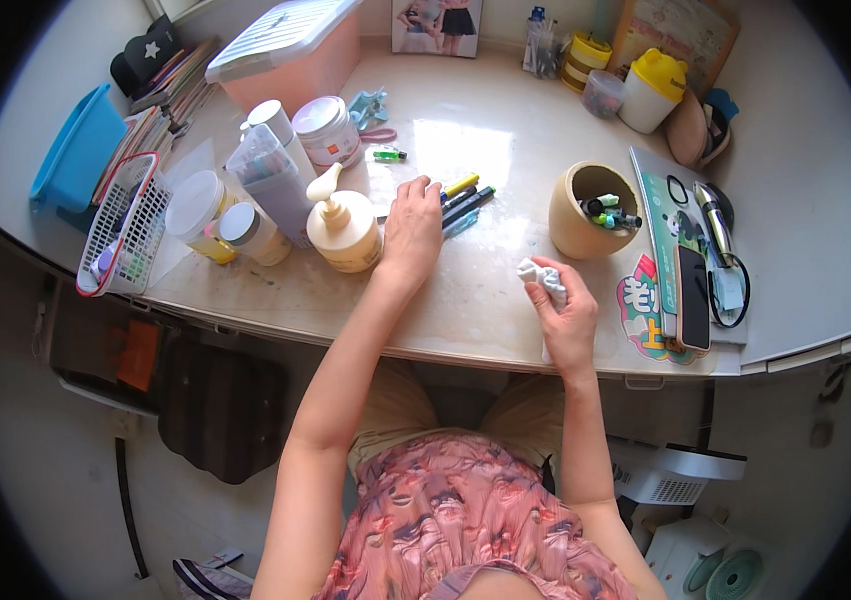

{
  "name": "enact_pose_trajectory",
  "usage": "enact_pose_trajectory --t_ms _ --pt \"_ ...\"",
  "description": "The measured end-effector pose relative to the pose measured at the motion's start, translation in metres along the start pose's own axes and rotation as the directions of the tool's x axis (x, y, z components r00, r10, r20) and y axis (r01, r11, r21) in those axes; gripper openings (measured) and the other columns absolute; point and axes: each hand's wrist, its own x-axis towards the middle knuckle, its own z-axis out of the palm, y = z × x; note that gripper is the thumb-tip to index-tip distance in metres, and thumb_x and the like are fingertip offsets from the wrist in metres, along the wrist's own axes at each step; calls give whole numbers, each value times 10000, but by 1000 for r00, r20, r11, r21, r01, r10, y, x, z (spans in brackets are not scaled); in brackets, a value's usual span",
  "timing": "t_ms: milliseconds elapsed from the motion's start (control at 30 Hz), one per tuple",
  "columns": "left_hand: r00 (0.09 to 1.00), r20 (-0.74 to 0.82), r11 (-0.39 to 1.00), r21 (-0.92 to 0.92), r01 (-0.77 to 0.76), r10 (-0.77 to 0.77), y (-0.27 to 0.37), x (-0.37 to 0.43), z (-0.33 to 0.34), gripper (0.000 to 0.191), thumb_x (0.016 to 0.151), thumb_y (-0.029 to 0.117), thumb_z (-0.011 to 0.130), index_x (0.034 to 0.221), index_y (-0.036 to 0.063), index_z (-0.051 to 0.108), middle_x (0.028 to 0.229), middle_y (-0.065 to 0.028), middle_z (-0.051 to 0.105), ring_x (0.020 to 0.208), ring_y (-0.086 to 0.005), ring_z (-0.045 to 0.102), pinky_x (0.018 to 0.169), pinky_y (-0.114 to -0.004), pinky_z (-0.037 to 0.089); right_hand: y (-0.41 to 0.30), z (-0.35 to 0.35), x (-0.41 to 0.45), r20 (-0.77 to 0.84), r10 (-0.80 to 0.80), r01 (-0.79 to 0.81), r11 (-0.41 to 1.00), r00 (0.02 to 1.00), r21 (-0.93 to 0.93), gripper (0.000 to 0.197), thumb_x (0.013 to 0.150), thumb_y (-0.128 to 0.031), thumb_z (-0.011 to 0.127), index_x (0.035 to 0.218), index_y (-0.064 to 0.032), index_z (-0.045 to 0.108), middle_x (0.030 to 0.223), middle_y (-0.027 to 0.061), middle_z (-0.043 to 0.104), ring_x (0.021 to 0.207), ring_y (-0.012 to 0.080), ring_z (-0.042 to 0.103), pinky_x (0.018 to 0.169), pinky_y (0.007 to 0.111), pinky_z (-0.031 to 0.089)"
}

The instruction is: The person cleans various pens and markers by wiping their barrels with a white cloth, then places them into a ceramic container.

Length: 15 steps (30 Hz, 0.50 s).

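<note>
My left hand [415, 229] lies palm down at the left ends of several pens and markers [468, 204] on the desk. Its fingertips are hidden, so whether it grips a pen is unclear. Just left of it stands a cream pump bottle [346, 234]. In my right hand [571, 311] is a crumpled white cloth [543, 279], held above the desk near its front edge. Beyond that hand, a beige round pot [579, 217] leans with its mouth towards me, holding several pens [611, 214].
Jars, a clear-topped container [275, 180] and a white basket [121, 232] crowd the left side. A pink storage box [290, 67] stands behind them. On the right, a phone [692, 296] rests on a laptop [654, 225]. A small green bottle [389, 154] lies farther back.
</note>
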Motion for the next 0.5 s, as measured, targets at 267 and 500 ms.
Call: enact_pose_trajectory --t_ms 267,500 --pt "912 331 966 -1 259 -244 9 4 -1 272 955 88 616 1203 -14 659 1126 -184 651 1124 -362 612 957 -455 511 9 16 -7 69 -169 182 934 983 -307 342 910 -50 690 1246 -38 632 1083 152 649 1030 345 571 903 446 472" --pt "965 190 927 -296 232 -181 40 -20 -35 233 969 74 615 1186 -6 578 1052 -175 689 867 -297 675 774 -406 545 14 10 -11 -21 -99 92 974 995 -206 289 926 -56 696 1208 -29 639 1058 161 655 975 341 616 870 410 499"
